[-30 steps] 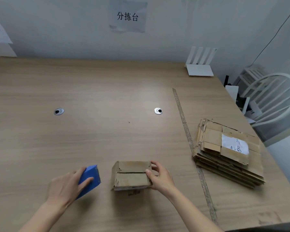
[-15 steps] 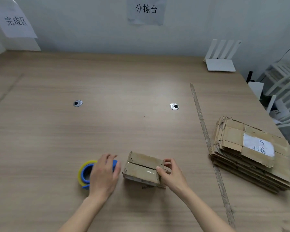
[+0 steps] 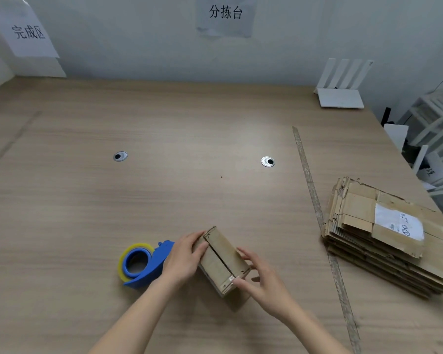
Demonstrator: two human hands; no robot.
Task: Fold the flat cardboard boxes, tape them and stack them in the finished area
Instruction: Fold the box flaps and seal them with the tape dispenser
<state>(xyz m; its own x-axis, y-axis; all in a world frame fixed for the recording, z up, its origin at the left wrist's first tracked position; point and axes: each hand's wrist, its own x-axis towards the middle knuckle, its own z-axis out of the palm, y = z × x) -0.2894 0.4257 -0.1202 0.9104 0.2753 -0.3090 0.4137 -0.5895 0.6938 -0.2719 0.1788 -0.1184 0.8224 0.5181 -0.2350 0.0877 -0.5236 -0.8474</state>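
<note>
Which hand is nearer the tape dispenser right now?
Left. The left hand lies right beside the tape dispenser, overlapping its blue body while holding the folded box. The right hand is on the box's far side.

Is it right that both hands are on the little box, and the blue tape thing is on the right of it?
Not quite. Both hands, left and right, do hold the box, but the head view shows the tape dispenser lying on its left, beside the left hand. On the right is a stack of flat boxes.
</note>
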